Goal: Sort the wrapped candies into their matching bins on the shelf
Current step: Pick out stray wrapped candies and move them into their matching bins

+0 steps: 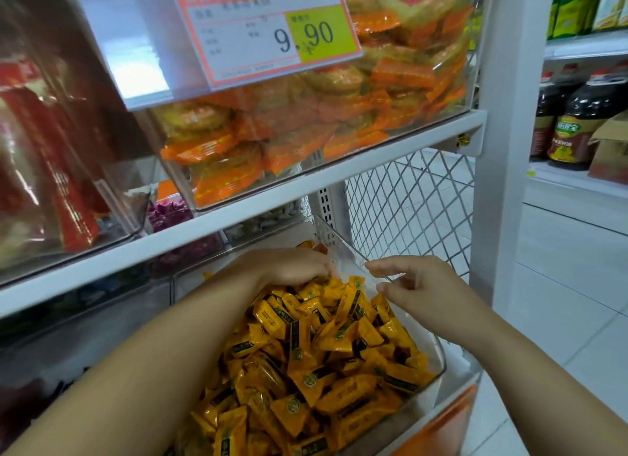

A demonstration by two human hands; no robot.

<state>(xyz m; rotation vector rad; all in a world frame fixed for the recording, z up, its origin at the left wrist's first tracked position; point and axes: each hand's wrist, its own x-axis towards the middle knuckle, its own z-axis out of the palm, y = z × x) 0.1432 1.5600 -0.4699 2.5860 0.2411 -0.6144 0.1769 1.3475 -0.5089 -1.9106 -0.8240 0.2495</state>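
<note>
A clear bin (440, 360) on the lower shelf is heaped with yellow wrapped candies (326, 350). My left hand (292, 263) reaches palm down into the back of the heap, fingers curled into the candies. Its fingertips are hidden, so I cannot tell if it holds one. My right hand (419, 284) is at the bin's right rear. Its index finger and thumb pinch the lower corner of the bin's raised clear flap (339, 243).
The upper shelf holds a clear bin of orange-wrapped round cakes (306, 126) with a price card (268, 31), and a bin of red packets (51, 170) to its left. Purple candies (170, 214) sit in a bin behind. Wire mesh (407, 201) and a white post (503, 150) stand right; bottles (577, 122) beyond.
</note>
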